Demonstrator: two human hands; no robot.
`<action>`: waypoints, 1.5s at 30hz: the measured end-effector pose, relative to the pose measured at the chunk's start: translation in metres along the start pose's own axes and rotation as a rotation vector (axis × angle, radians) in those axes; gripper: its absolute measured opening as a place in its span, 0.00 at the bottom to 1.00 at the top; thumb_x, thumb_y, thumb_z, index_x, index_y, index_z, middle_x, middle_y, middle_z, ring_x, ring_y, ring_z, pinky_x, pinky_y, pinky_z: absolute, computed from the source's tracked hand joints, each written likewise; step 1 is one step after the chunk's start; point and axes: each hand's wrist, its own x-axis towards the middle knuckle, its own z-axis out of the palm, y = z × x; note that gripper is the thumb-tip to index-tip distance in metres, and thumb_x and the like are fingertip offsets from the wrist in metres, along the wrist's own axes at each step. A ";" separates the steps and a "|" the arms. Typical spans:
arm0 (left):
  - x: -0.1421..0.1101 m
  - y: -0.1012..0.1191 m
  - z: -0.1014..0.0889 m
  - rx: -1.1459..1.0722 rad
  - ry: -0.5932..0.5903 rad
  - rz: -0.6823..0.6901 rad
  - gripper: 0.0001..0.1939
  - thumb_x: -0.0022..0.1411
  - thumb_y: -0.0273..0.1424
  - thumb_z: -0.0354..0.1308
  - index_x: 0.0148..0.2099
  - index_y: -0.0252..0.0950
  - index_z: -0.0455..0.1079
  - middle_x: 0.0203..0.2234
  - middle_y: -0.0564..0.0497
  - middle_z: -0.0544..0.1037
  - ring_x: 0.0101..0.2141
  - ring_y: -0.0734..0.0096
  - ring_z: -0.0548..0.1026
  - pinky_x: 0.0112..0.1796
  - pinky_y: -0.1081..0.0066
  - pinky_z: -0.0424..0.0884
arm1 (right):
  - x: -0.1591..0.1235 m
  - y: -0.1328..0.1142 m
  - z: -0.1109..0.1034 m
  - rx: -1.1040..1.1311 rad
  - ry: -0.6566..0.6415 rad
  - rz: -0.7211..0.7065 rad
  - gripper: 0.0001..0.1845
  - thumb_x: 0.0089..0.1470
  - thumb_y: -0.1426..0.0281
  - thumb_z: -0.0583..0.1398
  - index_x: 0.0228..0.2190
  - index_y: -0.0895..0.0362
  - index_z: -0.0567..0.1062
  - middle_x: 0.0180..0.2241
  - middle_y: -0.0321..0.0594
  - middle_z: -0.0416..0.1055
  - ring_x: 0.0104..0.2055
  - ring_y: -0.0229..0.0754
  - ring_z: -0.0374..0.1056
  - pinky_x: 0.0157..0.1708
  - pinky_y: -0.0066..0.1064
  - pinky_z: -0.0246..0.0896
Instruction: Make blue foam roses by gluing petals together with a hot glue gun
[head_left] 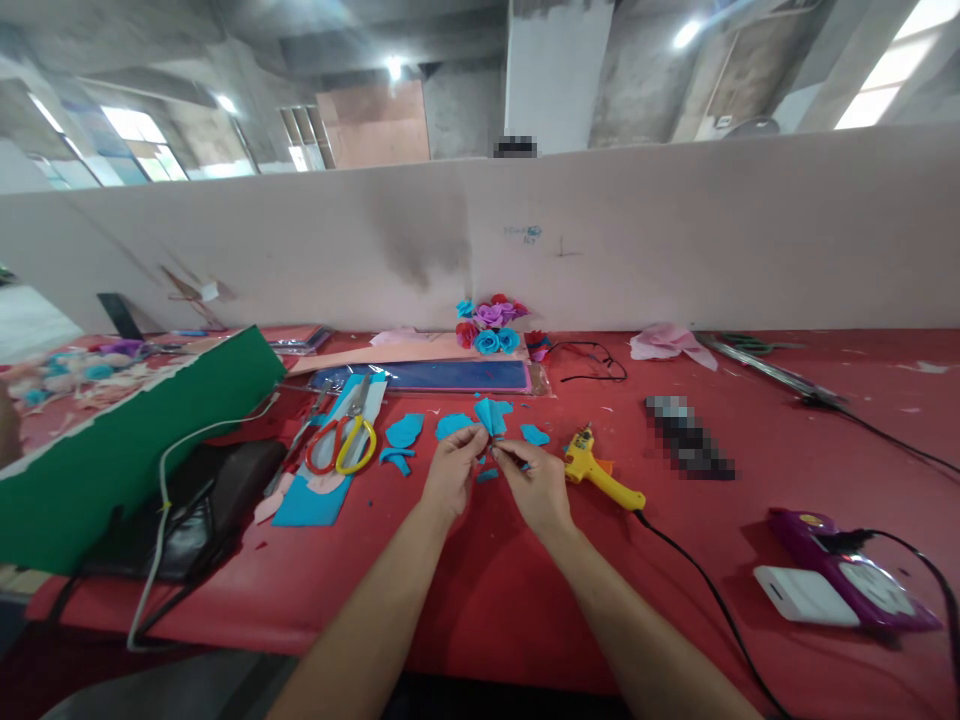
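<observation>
Between my two hands a blue paper petal (491,415) stands up, its lower end pinched by the fingertips. My left hand (454,468) is closed on the petal's base from the left. From the right, my right hand (538,487) has its thumb and forefinger pressed together at the same spot; what lies in that pinch is too small to make out. Loose blue paper pieces (405,430) are scattered on the red table around the hands. A yellow glue gun (600,470) lies just right of my right hand.
Scissors with red and yellow handles (356,445) lie on blue paper (311,502) at left. Finished paper flowers (491,325) sit at the back. A green board (150,440) leans over a black bag (202,500). A purple power strip (862,580) with a white charger (804,597) is at right.
</observation>
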 end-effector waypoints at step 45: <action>-0.008 0.014 0.003 -0.125 -0.092 -0.144 0.13 0.39 0.28 0.71 0.24 0.33 0.68 0.23 0.54 0.76 0.24 0.78 0.71 0.26 0.77 0.65 | 0.005 -0.011 0.002 0.344 -0.173 0.209 0.08 0.47 0.63 0.63 0.28 0.53 0.80 0.26 0.36 0.76 0.35 0.44 0.71 0.38 0.34 0.65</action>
